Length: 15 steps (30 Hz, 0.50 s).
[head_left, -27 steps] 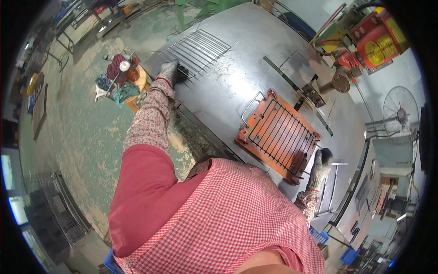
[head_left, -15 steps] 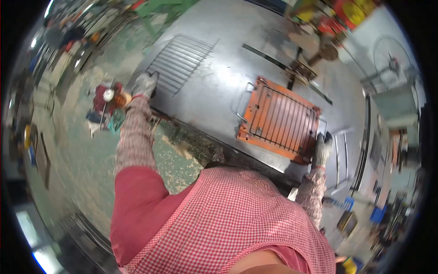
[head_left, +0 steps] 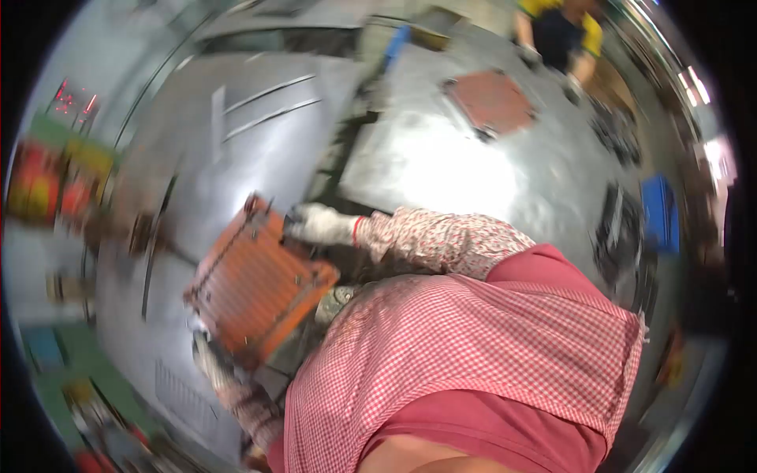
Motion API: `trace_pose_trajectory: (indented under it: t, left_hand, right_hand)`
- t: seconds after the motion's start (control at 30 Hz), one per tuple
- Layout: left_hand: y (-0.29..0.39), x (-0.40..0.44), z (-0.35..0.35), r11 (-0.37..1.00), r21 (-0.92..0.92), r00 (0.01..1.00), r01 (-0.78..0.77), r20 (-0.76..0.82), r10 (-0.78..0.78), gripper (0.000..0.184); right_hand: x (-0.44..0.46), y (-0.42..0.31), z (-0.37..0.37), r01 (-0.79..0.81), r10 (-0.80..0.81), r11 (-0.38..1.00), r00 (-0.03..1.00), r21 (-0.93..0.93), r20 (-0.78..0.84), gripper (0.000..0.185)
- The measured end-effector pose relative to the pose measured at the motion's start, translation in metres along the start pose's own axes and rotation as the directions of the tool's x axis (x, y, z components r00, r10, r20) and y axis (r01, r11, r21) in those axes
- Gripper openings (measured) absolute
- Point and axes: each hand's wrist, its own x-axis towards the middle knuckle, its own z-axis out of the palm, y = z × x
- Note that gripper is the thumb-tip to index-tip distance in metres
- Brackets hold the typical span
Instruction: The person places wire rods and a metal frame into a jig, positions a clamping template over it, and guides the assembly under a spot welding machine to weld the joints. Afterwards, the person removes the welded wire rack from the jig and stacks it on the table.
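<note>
An orange metal plate fixture (head_left: 268,327) with dark bars along its edges lies between my two gloved hands, tilted in the view and partly over the table's near edge. Parallel wires appear to run across it, though motion blurs them. My left hand (head_left: 210,359) is closed at the fixture's left side, by its handle. At the opposite side, my right hand (head_left: 325,224) has its fingers curled at the edge, the handle hidden beneath the glove. Whether the fixture is lifted off the metal table (head_left: 126,315) I cannot tell.
A wire grid (head_left: 185,388) lies on the table at lower left; thin metal strips (head_left: 272,118) are at its far end. Across a dark gap, a second table (head_left: 394,162) bears another reddish plate (head_left: 490,102). A co-worker (head_left: 556,39) with gloved hands stands there. A blue bin (head_left: 659,213) is at right.
My view has swung to the right, bringing the second table and co-worker into sight. My left hand has moved from beside the wire grid to the orange fixture's left side.
</note>
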Motion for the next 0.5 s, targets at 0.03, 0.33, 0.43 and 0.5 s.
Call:
trace_pose_trajectory:
  t: [0.03,0.33,0.43,0.5]
  left_hand:
    - [-0.026,0.024,-0.028,0.995,0.059,0.975,0.081,0.201,-0.091,0.049]
    - [0.063,-0.09,0.137,0.998,0.065,0.794,0.017,0.606,-0.054,0.037]
    - [0.112,-0.067,0.157,0.943,0.075,0.566,0.324,0.783,-0.257,0.027]
    - [0.075,-0.024,0.22,0.958,0.124,0.467,0.258,0.852,-0.236,0.025]
  right_hand:
    - [-0.036,-0.005,0.01,-0.198,0.192,0.971,0.98,0.137,0.056,0.039]
    - [-0.172,0.102,-0.073,-0.575,0.559,0.817,0.764,0.054,-0.322,0.049]
    - [-0.182,0.069,-0.075,-0.726,0.719,0.676,0.611,0.126,-0.332,0.05]
    - [-0.182,0.116,-0.07,-0.727,0.687,0.669,0.527,0.152,-0.501,0.05]
